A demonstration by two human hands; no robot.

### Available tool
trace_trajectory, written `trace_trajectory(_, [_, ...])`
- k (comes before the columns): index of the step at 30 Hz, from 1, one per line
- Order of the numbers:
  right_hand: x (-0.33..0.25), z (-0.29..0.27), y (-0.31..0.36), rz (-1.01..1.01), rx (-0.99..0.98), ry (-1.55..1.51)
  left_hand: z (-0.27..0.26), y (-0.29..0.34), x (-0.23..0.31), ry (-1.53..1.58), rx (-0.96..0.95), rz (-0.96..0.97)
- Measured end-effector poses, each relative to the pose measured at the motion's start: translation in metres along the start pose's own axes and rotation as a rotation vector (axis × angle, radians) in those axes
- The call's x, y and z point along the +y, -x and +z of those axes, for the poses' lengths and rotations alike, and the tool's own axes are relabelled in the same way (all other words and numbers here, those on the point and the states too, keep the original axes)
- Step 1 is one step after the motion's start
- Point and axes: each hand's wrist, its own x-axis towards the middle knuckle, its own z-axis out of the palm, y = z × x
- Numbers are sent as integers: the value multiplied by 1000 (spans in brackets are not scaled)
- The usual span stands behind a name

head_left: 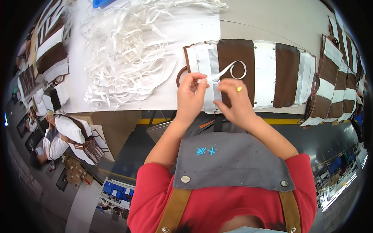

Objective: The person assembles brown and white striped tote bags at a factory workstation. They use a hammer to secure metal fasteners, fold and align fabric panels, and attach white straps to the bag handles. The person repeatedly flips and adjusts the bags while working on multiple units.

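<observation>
White ribbon (225,70) curling over a brown-and-white panel (265,73) on the bench (268,23).
The left hand (191,95) pinches the ribbon's near end; the right hand (237,101), thumb and fingers parted, is just beside it. Loose white strips (124,58) lie heaped to the left.

Red short-sleeved shirt (149,194), grey apron (233,159), brown straps (173,209), silver snaps (185,179), blue lettering (206,150)
</observation>
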Motion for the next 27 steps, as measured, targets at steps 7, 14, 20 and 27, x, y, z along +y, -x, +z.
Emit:
trace_trajectory(7, [-2, -2, -10, 348, -199, -471, 0, 20, 29, 31, -88, 79])
trace_trajectory(14, [24, -26, -18, 387, -287, -460, -18, 8, 17, -90, 103, 157])
trace_trajectory(20, [112, -79, -5, 619, -205, -325, -39, -33, -12, 187, 258, -55])
trace_trajectory(27, [177, -109, 21, 781, 129, -489, -19, -63, -32, 236, 225, -165])
